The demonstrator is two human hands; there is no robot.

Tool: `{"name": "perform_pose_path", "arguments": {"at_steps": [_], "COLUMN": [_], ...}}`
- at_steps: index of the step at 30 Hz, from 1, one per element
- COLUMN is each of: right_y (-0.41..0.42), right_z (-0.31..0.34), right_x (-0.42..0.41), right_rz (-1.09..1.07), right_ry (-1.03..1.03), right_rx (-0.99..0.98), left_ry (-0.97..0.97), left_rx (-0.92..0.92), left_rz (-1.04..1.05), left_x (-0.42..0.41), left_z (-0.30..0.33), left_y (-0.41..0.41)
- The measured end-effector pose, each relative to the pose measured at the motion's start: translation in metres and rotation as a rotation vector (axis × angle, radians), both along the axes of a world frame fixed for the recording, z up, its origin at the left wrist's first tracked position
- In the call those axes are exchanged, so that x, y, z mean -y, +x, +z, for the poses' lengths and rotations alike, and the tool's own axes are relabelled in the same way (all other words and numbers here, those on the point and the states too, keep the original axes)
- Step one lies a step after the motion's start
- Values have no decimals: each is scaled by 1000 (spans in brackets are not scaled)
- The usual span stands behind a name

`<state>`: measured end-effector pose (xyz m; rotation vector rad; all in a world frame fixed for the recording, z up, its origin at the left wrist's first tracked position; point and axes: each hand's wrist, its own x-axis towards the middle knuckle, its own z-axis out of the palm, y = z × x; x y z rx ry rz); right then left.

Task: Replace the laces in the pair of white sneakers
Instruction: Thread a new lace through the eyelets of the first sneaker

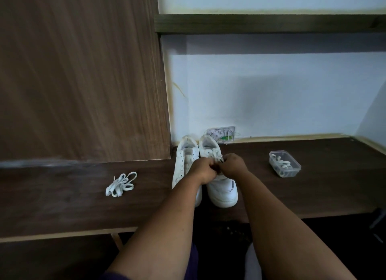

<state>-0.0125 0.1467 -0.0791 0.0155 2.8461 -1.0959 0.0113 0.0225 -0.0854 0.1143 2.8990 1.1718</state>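
Two white sneakers stand side by side on the dark wooden desk point(62, 206), toes toward me. The left sneaker point(186, 160) has bare eyelets and no lace. Over the tongue of the right sneaker point(223, 190) both hands meet. My left hand point(205, 171) and my right hand point(234, 165) are each closed on the white lace point(220, 159) of that shoe, of which only a short piece shows between the fingers. A loose bundle of white laces point(122, 184) lies on the desk to the left.
A small clear plastic box point(285, 163) with a white lace in it stands at the right. A clear wall socket plate point(221, 134) sits behind the shoes. A wooden panel point(83, 70) rises at the left, and a shelf point(271, 23) runs above.
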Motion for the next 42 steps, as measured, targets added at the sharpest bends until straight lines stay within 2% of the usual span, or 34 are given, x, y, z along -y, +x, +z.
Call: {"name": "perform_pose_path", "arguments": {"at_steps": [3,6,15,21,23,26,28,31,32,33,34,36,37,38,42], "right_y": [1,4,-1,6,13,22,32,36,36,33,29,19,15,13,9], "right_z": [4,5,-3,9,18,24,28,29,29,28,26,19,16,13,9], "right_x": [-4,-11,-20,-31,-45,-75,-89,-90,-87,-83,-79,-70,-63,-56,-32], "right_rz": [36,38,42,210,300,382,334,166,112,68,42,104,131,123,61], "right_ry": [46,75,44,8,-159,-621,-795,-897,-862,-743,-515,70,253,305,222], "right_rx": [20,-36,-67,65,201,353,339,257,247,224,188,126,68,11,-143], "left_ry": [-84,-24,2,-27,0,13,20,72,76,77,82,77,66,54,54], "left_rx": [-167,-301,-345,-448,-423,-434,-458,-462,-448,-440,-435,-433,-432,-428,-415], "left_rz": [119,167,84,62,75,70,70,47,38,30,24,25,33,42,67], "left_x": [-7,-13,-14,-10,-8,-10,-9,-8,-8,-9,-11,-14,-14,-14,-14], "left_z": [-5,-5,-20,-27,-28,-26,-24,-22,-22,-22,-22,-23,-23,-23,-25], "left_y": [-8,-14,-26,-27,-29,-29,-29,-29,-30,-31,-32,-32,-32,-32,-32]}}
